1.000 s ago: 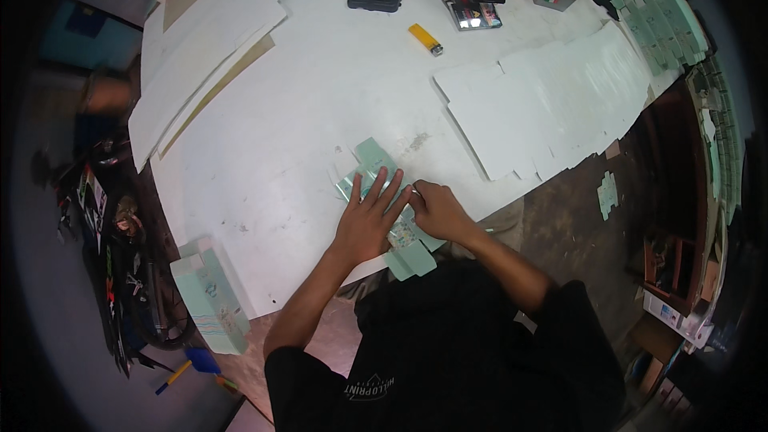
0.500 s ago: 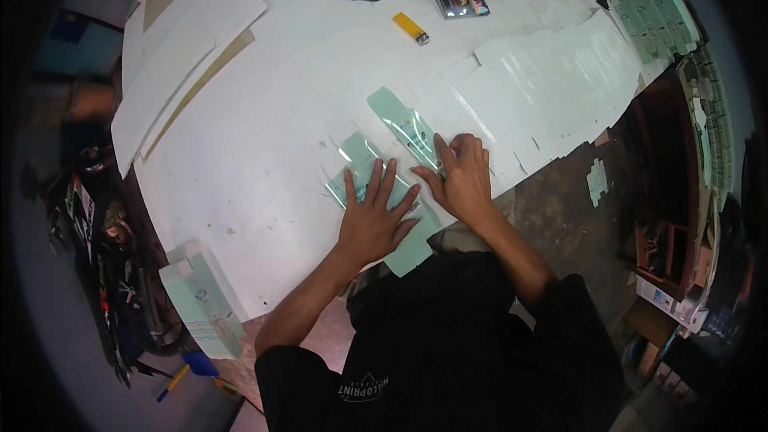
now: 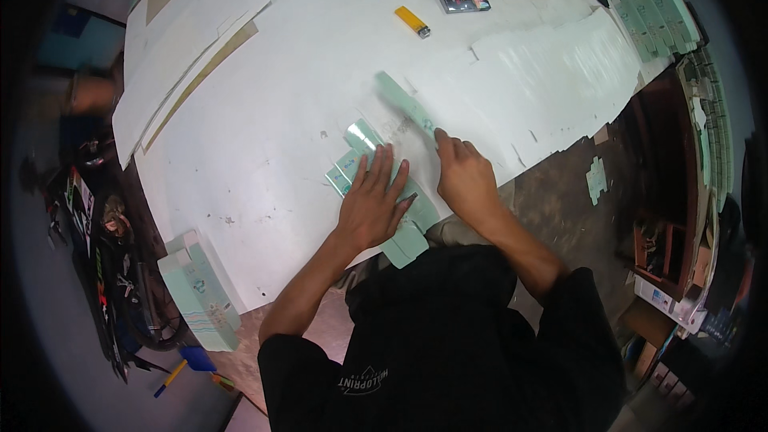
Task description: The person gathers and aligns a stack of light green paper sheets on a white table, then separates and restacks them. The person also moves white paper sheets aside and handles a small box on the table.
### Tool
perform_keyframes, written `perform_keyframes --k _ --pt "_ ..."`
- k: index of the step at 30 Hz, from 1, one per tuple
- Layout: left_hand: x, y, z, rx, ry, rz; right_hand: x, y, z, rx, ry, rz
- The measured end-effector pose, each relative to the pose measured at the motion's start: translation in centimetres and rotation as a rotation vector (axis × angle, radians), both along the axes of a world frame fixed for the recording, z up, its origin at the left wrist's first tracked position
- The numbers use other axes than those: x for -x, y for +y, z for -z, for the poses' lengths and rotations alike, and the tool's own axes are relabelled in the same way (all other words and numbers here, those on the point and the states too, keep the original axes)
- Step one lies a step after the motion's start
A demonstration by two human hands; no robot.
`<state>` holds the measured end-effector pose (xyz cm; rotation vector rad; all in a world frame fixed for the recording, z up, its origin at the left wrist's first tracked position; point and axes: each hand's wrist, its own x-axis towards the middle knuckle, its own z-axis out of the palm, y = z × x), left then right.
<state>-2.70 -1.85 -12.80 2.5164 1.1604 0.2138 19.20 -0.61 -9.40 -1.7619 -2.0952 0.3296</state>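
The flat pale-green cardboard carton blanks (image 3: pixel 364 152) look glossy, catching light at their folds. The broad white tabletop (image 3: pixel 264 136) is matt, scuffed and smudged. The small yellow lighter (image 3: pixel 412 22) at the far side looks smooth plastic.

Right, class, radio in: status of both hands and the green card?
Left hand flat, pressing the green card. Right hand fingertips on its long flap. Lighter and tools far off, nothing in the way.
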Motion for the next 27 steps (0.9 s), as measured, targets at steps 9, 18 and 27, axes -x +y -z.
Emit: perform_keyframes --k 9,18,27 --pt "2.6 0.3 -3.5 0.151 0.121 0.274 2.5 -2.1 -0.7 -0.004 0.355 0.106" --pt "4.1 0.0 -1.8 -0.005 0.054 0.137 2.2 -2.6 0.5 0.223 0.479 0.144" --pt "4.1 0.3 -0.7 0.044 -0.071 0.067 1.6 -0.8 1.1 0.020 -0.027 -0.057"
